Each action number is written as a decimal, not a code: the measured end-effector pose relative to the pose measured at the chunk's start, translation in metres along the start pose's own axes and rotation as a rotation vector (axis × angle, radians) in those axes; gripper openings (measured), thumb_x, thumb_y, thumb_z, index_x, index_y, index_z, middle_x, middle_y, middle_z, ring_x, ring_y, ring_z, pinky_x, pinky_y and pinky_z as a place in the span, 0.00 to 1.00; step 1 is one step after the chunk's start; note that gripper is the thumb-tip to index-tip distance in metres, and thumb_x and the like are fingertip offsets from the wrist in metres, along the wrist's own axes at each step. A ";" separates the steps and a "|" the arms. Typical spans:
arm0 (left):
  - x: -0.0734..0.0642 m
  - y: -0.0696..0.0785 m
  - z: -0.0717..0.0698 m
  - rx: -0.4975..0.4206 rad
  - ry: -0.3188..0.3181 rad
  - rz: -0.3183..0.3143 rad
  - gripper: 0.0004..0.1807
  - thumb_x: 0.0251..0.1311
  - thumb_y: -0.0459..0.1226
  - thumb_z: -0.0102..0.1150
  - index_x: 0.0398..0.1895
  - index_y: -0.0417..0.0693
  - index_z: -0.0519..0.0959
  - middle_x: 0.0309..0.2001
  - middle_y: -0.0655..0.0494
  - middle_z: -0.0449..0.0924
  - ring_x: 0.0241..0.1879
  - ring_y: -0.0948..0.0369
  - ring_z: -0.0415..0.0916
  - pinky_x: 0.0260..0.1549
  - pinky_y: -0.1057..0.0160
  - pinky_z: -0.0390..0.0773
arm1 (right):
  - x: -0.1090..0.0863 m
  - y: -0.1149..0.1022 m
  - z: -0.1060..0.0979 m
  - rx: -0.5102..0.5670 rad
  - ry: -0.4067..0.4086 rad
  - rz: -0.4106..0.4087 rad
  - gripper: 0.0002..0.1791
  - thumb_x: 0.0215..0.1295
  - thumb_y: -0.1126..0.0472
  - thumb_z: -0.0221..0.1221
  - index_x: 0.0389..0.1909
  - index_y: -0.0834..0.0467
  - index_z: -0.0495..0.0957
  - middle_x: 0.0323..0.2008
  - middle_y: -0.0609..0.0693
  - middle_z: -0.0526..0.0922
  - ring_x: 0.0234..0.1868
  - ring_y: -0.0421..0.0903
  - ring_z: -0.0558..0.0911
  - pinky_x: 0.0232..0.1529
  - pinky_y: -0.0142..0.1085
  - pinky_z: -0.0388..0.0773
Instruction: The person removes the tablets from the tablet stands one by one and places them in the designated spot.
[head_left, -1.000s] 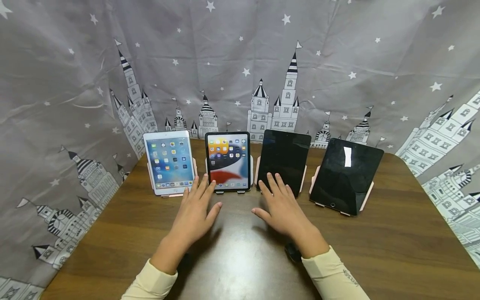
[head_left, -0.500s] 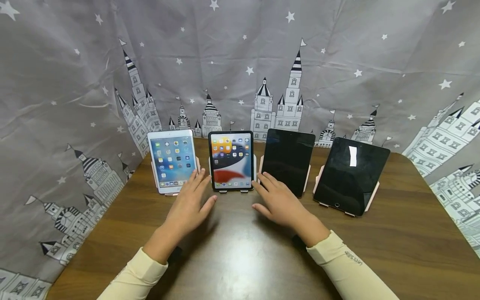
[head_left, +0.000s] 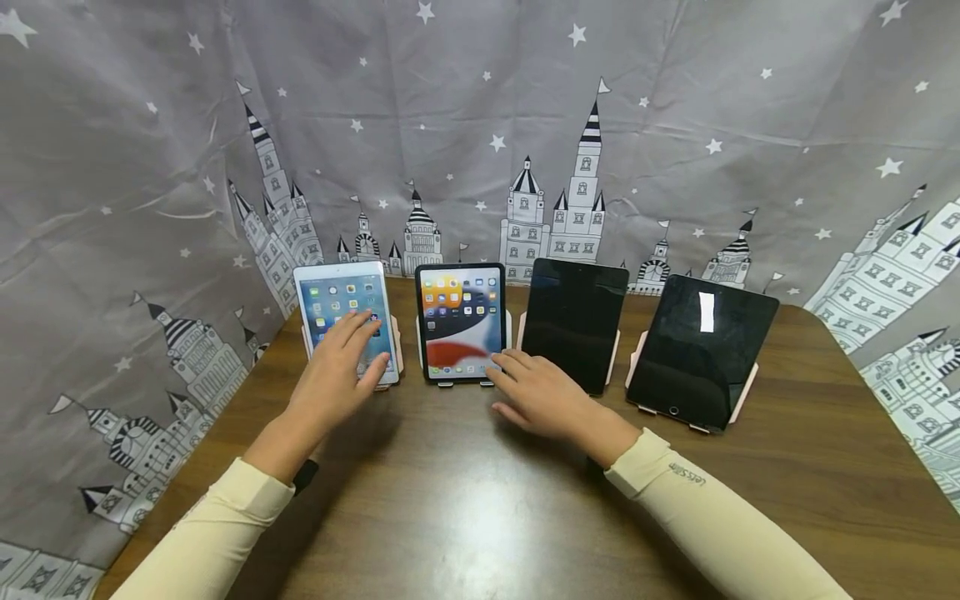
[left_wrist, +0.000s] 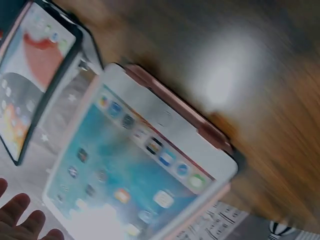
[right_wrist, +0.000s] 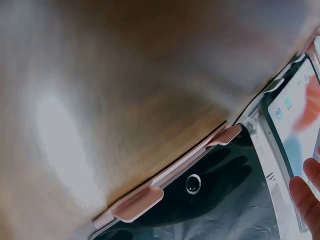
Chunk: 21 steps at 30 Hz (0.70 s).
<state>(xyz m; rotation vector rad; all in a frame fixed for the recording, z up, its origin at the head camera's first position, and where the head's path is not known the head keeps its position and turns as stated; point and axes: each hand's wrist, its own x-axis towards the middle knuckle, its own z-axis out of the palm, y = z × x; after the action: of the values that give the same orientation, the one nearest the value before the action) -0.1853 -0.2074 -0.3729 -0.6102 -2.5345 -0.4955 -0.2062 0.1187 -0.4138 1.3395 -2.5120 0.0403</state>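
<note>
Four is too many to count here, so several tablets lean on stands in a row. My left hand [head_left: 330,371], fingers loosely spread, overlaps the lit white tablet [head_left: 322,292] at the left; in the left wrist view its fingertips [left_wrist: 17,205] show beside that tablet's edge. My right hand [head_left: 543,396] has its fingers bent a little, the fingertips right at the lower right corner of the lit black-framed tablet [head_left: 461,325]. Behind this hand stands a dark-screened tablet [head_left: 577,317], its home button in the right wrist view. Neither hand grips anything.
At the far right another dark tablet [head_left: 701,358] leans on a pink stand [head_left: 744,398], with a white reflection on its screen. All stand on a brown wooden table [head_left: 450,467]. Close behind hangs a grey curtain [head_left: 450,100] printed with castles and stars.
My left hand has moved left and up, over the white tablet's screen. My right hand has shifted left from the dark tablet to the black-framed one. The tablets stay in place.
</note>
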 end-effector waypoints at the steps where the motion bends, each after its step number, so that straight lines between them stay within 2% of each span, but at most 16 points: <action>1: 0.000 -0.003 -0.001 -0.001 0.008 0.008 0.27 0.62 0.38 0.63 0.61 0.33 0.73 0.64 0.35 0.70 0.66 0.38 0.62 0.65 0.38 0.60 | 0.002 0.001 0.000 -0.011 0.004 -0.011 0.30 0.71 0.46 0.57 0.66 0.61 0.71 0.65 0.59 0.72 0.66 0.56 0.70 0.59 0.50 0.73; 4: 0.000 -0.013 -0.002 -0.020 0.055 0.064 0.25 0.60 0.36 0.64 0.59 0.33 0.76 0.62 0.35 0.72 0.65 0.37 0.64 0.64 0.38 0.62 | 0.008 0.005 0.001 -0.038 0.019 -0.043 0.29 0.69 0.48 0.59 0.65 0.61 0.71 0.63 0.58 0.74 0.64 0.55 0.72 0.57 0.48 0.75; 9: 0.000 -0.028 0.000 -0.058 0.120 0.208 0.20 0.57 0.32 0.64 0.53 0.32 0.79 0.59 0.35 0.75 0.63 0.36 0.67 0.61 0.36 0.64 | 0.020 0.011 0.001 -0.028 0.043 -0.086 0.27 0.67 0.52 0.61 0.63 0.60 0.72 0.61 0.56 0.75 0.61 0.53 0.73 0.57 0.46 0.76; 11: 0.000 -0.034 0.001 -0.062 0.126 0.227 0.20 0.57 0.32 0.64 0.52 0.32 0.80 0.59 0.36 0.75 0.62 0.37 0.68 0.60 0.36 0.65 | 0.026 0.012 0.001 -0.022 0.045 -0.102 0.27 0.67 0.52 0.61 0.64 0.60 0.72 0.61 0.56 0.76 0.61 0.52 0.73 0.57 0.46 0.75; 14: -0.002 -0.044 -0.002 -0.064 0.132 0.199 0.19 0.57 0.30 0.64 0.53 0.32 0.79 0.58 0.36 0.75 0.61 0.39 0.68 0.61 0.40 0.65 | 0.037 0.011 0.003 -0.028 0.041 -0.126 0.27 0.67 0.52 0.61 0.64 0.59 0.72 0.60 0.54 0.76 0.60 0.51 0.73 0.57 0.44 0.75; 21: 0.000 -0.059 -0.015 -0.082 0.205 0.039 0.19 0.58 0.28 0.63 0.53 0.32 0.79 0.57 0.38 0.76 0.58 0.40 0.69 0.60 0.42 0.66 | 0.059 0.009 0.004 -0.057 0.017 -0.184 0.27 0.70 0.49 0.58 0.65 0.57 0.72 0.60 0.53 0.76 0.60 0.49 0.73 0.57 0.41 0.75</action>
<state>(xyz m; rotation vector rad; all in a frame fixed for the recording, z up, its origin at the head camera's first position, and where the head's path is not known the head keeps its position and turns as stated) -0.2097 -0.2630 -0.3739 -0.6049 -2.3145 -0.6173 -0.2458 0.0758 -0.4012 1.5332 -2.3471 -0.0587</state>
